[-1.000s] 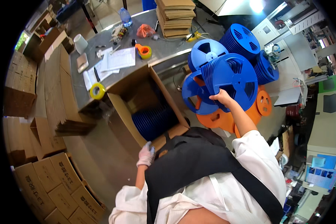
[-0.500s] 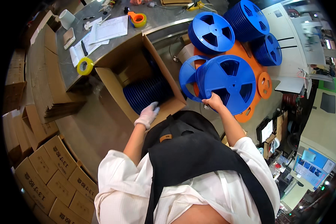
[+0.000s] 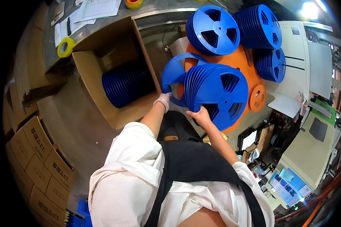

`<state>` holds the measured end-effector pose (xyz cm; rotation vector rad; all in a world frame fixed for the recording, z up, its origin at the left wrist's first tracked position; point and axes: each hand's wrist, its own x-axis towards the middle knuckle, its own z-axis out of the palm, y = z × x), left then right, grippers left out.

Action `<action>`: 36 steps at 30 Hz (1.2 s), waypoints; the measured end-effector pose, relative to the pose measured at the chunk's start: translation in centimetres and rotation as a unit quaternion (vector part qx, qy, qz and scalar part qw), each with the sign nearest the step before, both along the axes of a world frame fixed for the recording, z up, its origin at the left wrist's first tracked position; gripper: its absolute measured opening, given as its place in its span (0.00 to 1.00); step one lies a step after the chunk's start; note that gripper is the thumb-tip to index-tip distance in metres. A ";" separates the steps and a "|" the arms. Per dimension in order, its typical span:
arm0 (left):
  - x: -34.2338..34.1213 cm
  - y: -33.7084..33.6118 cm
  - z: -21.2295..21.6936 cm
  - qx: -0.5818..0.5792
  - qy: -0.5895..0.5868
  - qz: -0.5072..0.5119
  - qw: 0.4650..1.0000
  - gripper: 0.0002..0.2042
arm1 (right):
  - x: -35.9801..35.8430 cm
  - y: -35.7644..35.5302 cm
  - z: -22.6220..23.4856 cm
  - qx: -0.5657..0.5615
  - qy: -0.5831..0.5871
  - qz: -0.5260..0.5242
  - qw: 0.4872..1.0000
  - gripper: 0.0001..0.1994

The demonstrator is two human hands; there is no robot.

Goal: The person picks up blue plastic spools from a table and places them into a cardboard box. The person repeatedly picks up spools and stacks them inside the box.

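Observation:
A stack of blue plastic reels (image 3: 219,94) stands on edge on an orange surface (image 3: 240,62). My right hand (image 3: 201,114), bare, grips the stack's lower front rim. My left hand (image 3: 163,100), in a white glove, holds the lower edge of a single blue reel (image 3: 176,75) at the stack's left end. To the left, an open cardboard box (image 3: 102,72) holds a row of blue reels (image 3: 127,83) standing on edge.
More blue reel stacks (image 3: 259,24) and a flat one (image 3: 212,28) lie at the back. A yellow tape roll (image 3: 65,47) and papers (image 3: 96,7) sit on the grey table. Printed cartons (image 3: 36,159) are piled at the left. A small orange reel (image 3: 257,97) lies at the right.
My left hand has moved from the box's front edge to the single reel at the stack's left end. My right hand stays on the stack. The view has shifted closer.

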<state>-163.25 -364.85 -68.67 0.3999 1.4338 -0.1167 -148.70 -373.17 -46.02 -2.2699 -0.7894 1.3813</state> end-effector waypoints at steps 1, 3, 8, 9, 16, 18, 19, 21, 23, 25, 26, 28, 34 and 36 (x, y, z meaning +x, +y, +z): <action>0.2 -0.2 -0.2 0.029 0.004 0.047 0.998 0.18 | 0.4 -0.4 -0.3 0.018 0.027 -0.020 0.999 0.25; 0.7 -1.1 -0.3 0.071 -0.012 0.116 0.991 0.17 | 1.3 -1.6 -0.3 0.025 0.058 -0.046 0.997 0.23; 1.8 0.1 7.6 0.115 -0.148 0.170 0.967 0.13 | 3.0 -0.1 6.0 0.058 0.102 -0.146 0.982 0.17; 2.0 0.4 8.5 0.111 -0.181 0.184 0.960 0.12 | 3.9 0.0 7.2 0.069 0.111 -0.156 0.979 0.15; -5.1 8.5 22.0 0.171 -0.321 0.157 0.918 0.11 | 8.0 -2.8 15.2 0.188 0.221 -0.294 0.911 0.16; -9.8 9.8 25.2 0.187 -0.326 0.186 0.908 0.13 | 7.5 -3.8 16.1 0.251 0.268 -0.343 0.865 0.15; -12.1 10.4 26.2 0.178 -0.331 0.201 0.904 0.14 | 7.4 -4.6 16.0 0.279 0.315 -0.347 0.839 0.14; -16.4 10.6 27.3 0.181 -0.356 0.264 0.878 0.16 | 6.4 -4.9 16.1 0.319 0.356 -0.368 0.798 0.13; -19.7 10.3 28.4 0.193 -0.412 0.314 0.834 0.18 | 5.3 -4.5 15.9 0.336 0.380 -0.392 0.768 0.13; -22.3 9.6 30.1 0.216 -0.446 0.334 0.802 0.18 | 4.0 -4.4 15.6 0.343 0.398 -0.414 0.743 0.12; -23.1 9.3 30.8 0.225 -0.462 0.345 0.786 0.18 | 3.4 -4.3 15.2 0.342 0.404 -0.424 0.735 0.12; -24.2 9.1 32.0 0.244 -0.496 0.353 0.755 0.20 | 2.1 -4.0 14.7 0.336 0.413 -0.438 0.725 0.12; -25.2 9.7 37.9 0.302 -0.545 0.353 0.698 0.24 | -1.1 -3.0 14.6 0.302 0.425 -0.443 0.729 0.10; -24.1 10.3 40.7 0.306 -0.588 0.366 0.654 0.24 | -2.3 -2.7 14.7 0.297 0.422 -0.435 0.737 0.10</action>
